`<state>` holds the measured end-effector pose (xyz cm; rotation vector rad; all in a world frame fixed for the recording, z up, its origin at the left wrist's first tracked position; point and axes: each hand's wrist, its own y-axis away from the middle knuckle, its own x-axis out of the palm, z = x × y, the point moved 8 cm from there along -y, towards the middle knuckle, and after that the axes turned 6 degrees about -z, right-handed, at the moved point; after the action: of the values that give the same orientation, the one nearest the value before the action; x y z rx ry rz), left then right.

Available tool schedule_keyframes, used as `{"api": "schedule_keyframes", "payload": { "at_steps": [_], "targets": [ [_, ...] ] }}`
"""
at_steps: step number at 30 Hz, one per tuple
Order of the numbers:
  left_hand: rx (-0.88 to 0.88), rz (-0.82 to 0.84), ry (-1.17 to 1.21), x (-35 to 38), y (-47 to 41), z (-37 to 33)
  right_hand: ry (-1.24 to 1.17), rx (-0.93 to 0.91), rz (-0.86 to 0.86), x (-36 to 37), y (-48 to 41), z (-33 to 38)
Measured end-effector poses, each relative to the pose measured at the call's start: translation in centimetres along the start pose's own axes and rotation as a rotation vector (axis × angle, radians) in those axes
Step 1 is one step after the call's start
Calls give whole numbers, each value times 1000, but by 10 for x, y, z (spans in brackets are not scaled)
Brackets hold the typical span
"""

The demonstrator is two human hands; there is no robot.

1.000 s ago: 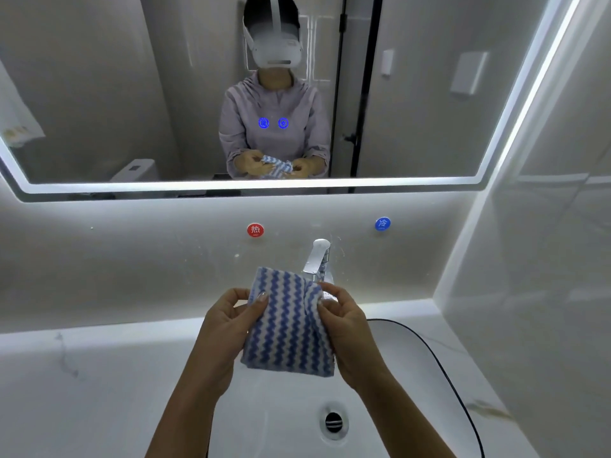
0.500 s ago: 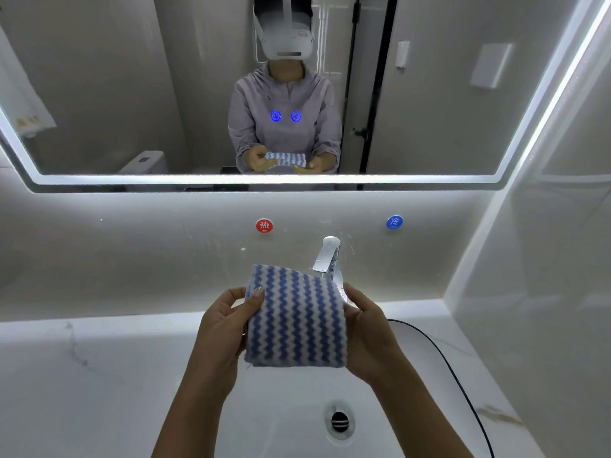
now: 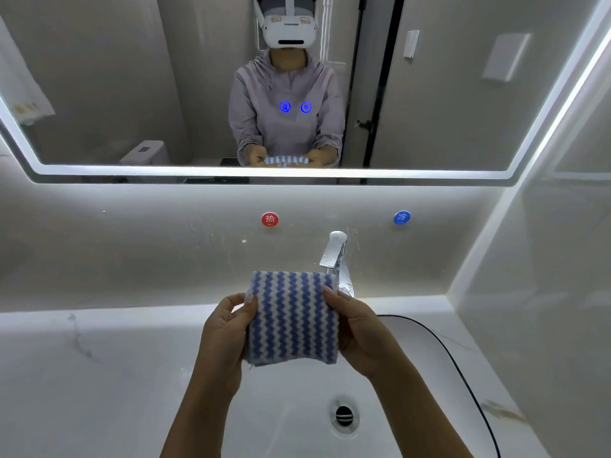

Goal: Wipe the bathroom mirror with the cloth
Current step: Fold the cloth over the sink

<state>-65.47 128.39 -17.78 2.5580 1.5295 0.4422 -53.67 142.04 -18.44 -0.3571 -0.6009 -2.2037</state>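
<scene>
One blue-and-white zigzag-striped cloth [image 3: 292, 317] is counted. Two bare hands are seen: the left hand [image 3: 224, 332] and the right hand [image 3: 360, 335]. One wide rectangular mirror with a lit white border [image 3: 132, 77] is counted, and two small round glowing blue icons [image 3: 285, 106] are shown on its glass. One chrome tap [image 3: 335, 251] is found. Two round wall badges are counted: one red badge [image 3: 269, 219] and one blue badge [image 3: 401, 217]. One white basin [image 3: 291, 401], one round metal drain [image 3: 344, 415], one thin black cable [image 3: 460, 371] and one white marble table [image 3: 82, 375] are seen. One person [image 3: 287, 127], one white toilet [image 3: 145, 153] and one pale hanging towel [image 3: 23, 94] are reflected.
</scene>
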Motion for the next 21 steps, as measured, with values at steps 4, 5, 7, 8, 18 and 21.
{"api": "schedule_keyframes", "payload": {
  "at_steps": [4,5,7,8,18,21],
  "targets": [
    [-31,-1,-4,-6,-7,7,35,-109,-74,4,-2,4],
    [-42,16,-12,-6,-8,10,44,-136,-94,5,-2,4],
    [-74,64,-28,-6,-9,15,89,-176,-147,6,-3,4],
    [-96,88,-30,-7,-9,17,114,-188,-170,6,-4,4],
    [-135,82,9,-17,-32,28,184,-91,-81,21,-3,-24],
    [-134,100,10,-8,-32,30,136,-104,-125,12,2,-24]
  ]
}}
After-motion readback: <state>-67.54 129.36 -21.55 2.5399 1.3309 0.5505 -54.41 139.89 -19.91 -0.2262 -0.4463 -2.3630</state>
